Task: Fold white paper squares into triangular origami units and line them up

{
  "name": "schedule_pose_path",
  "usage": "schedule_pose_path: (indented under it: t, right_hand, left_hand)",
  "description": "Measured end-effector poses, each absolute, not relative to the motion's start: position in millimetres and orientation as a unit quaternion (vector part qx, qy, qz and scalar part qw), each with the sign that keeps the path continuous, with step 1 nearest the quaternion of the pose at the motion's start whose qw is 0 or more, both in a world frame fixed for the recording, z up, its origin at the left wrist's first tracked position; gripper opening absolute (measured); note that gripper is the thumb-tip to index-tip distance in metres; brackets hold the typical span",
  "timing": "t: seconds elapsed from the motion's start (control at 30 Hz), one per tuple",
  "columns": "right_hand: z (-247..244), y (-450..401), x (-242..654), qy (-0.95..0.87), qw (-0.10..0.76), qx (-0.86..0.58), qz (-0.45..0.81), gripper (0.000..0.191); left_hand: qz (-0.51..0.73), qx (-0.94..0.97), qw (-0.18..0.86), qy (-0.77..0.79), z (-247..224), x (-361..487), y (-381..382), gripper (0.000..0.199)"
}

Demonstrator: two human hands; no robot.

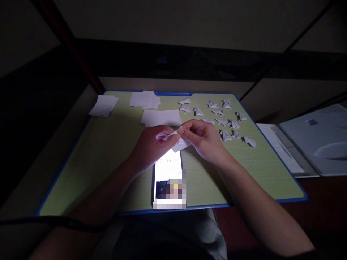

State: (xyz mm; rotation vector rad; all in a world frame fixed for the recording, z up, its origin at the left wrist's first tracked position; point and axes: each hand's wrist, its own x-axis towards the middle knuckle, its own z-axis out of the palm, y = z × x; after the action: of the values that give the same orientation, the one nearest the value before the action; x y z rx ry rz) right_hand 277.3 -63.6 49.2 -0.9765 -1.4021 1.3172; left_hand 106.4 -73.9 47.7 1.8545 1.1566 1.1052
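Between my two hands is a small partly folded piece of white paper [181, 145], held up over the top end of a lit phone [168, 169]. My left hand [154, 144] pinches its left side with thumb and fingers. The thumb and forefinger of my right hand [203, 139] grip its upper edge, close against the left thumb. The paper's lower part hangs as a point below the fingers; some of its folds are hidden. Just beyond my hands lies a flat white sheet [159, 117].
Several small folded paper shapes [225, 135] are spread over the right back of the green table [108, 151]. Stacks of white paper lie at the far left [104, 105] and back middle [143, 99]. A white box [317, 137] stands beyond the right edge; a dark cable [54, 219] crosses the lower left.
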Motion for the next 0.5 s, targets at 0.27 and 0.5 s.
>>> schedule_pose_path:
  t: [0.27,0.5]
  right_hand:
    - [50.4,-65.1,275.3,-0.579,0.449,-0.408,0.545,0.036]
    - [51.4,-64.5,277.6,-0.573,0.423,-0.431,0.555,0.035]
  left_hand:
    - [0.399,0.733,0.281,0.474,50.9,104.2,-75.3,0.021]
    - [0.401,0.712,0.314,0.483,51.2,103.0,-73.7,0.020]
